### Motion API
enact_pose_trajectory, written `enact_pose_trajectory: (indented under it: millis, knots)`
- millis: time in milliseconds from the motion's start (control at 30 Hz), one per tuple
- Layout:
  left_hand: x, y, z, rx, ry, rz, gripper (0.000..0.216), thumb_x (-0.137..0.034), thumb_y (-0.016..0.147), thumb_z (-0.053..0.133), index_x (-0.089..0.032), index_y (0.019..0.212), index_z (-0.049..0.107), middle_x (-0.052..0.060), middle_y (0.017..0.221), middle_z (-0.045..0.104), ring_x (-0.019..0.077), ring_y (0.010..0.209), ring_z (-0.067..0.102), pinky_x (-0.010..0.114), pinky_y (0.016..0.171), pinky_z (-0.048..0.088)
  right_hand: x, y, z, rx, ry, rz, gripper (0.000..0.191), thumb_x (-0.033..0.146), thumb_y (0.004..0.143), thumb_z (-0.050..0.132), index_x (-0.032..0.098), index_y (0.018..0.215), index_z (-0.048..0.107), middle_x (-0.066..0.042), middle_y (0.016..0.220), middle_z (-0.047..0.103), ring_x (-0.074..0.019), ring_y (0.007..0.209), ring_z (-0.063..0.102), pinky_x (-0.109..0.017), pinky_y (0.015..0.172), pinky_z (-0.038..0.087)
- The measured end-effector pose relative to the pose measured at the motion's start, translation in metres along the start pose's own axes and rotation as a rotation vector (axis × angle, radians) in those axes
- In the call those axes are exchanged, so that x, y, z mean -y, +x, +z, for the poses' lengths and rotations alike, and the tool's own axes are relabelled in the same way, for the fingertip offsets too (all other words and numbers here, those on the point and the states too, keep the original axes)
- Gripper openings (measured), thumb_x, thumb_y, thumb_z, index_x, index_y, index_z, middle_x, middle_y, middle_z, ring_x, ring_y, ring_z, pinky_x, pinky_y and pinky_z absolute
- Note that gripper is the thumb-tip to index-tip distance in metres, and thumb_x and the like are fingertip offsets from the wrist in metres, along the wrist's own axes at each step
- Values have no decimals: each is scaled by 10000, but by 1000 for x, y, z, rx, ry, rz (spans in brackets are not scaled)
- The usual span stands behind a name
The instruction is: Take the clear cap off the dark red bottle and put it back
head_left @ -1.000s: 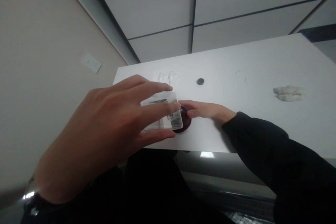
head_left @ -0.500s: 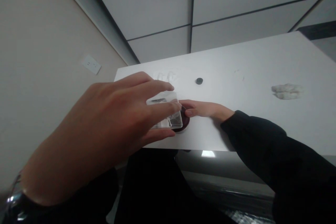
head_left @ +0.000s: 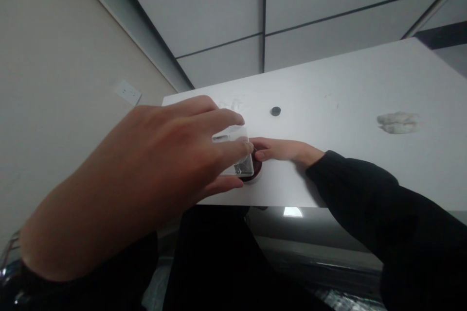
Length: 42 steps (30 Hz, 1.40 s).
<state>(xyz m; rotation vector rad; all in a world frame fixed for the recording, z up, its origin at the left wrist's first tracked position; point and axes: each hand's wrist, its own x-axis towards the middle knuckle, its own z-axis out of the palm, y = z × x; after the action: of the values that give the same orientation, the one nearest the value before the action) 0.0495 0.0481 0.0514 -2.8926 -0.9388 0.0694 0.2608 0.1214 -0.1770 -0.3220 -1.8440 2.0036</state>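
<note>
My left hand [head_left: 164, 155] reaches in from the left and is closed around a small clear plastic box [head_left: 243, 167], one finger lying across its top. Something dark shows inside the box, too small to name. The box is above or on a round, dark red dish-like object [head_left: 257, 167] on the table; whether they touch I cannot tell. At that object's right side is my right hand [head_left: 273, 149], its thumb over the rim and its other fingers mostly hidden behind the box. It appears to hold the round object steady.
On the white table [head_left: 350, 165], a small dark round disc [head_left: 276, 111] lies beyond my hands. Faint clear pieces [head_left: 233, 104] are behind my left hand. A crumpled whitish cloth or tissue [head_left: 398, 122] rests at the right. A wall with a socket [head_left: 128, 92] stands at the left.
My left hand has shifted very slightly over the clear box, covering a bit more of its left side. The right hand stays at the dark red object; the view has moved a little.
</note>
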Motion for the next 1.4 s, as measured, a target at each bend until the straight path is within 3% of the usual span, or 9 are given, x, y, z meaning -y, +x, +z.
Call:
enact_pose_trajectory:
  millis: [367, 667, 1000, 1267, 1400]
  knots:
    - [4, 2, 1, 20, -34, -14, 386, -577, 1042, 498, -432, 1285, 760, -55, 1284, 755, 321, 1301, 702, 420, 992, 624, 2, -1, -2, -15, -64, 17, 682, 663, 942, 683, 190, 1430, 622, -132, 1499, 652, -300, 1384, 580, -474, 1227, 413]
    - [1, 9, -1, 52, -21, -2, 395, -557, 1037, 489, -402, 1257, 778, -42, 1266, 762, 327, 1304, 704, 446, 1012, 632, -2, 2, -2, -21, -35, 0, 710, 683, 913, 708, 165, 1394, 638, -146, 1466, 661, -299, 1344, 598, -466, 1201, 442]
    - [-3, 13, -4, 187, 69, -62, 687, -477, 1043, 164, -252, 1293, 762, -58, 1395, 705, 371, 1411, 612, 534, 1098, 535, 7, 0, 2, -24, -48, 22, 571, 573, 937, 697, 197, 1364, 655, -121, 1478, 667, -303, 1349, 601, -449, 1200, 452]
    - [-3, 14, -4, 142, 78, -47, 584, -467, 1047, 266, -264, 1257, 772, -65, 1385, 722, 355, 1406, 626, 503, 1099, 554, 8, 2, 2, -3, -45, -16, 548, 552, 934, 686, 196, 1349, 651, -128, 1459, 671, -309, 1355, 597, -471, 1211, 457]
    - [-2, 16, -6, 143, 117, 8, 622, -468, 1071, 214, -238, 1271, 756, -55, 1365, 722, 353, 1373, 647, 512, 1068, 576, 11, 1, 3, -17, -45, -17, 493, 513, 917, 707, 217, 1310, 673, -117, 1442, 681, -313, 1370, 588, -467, 1227, 450]
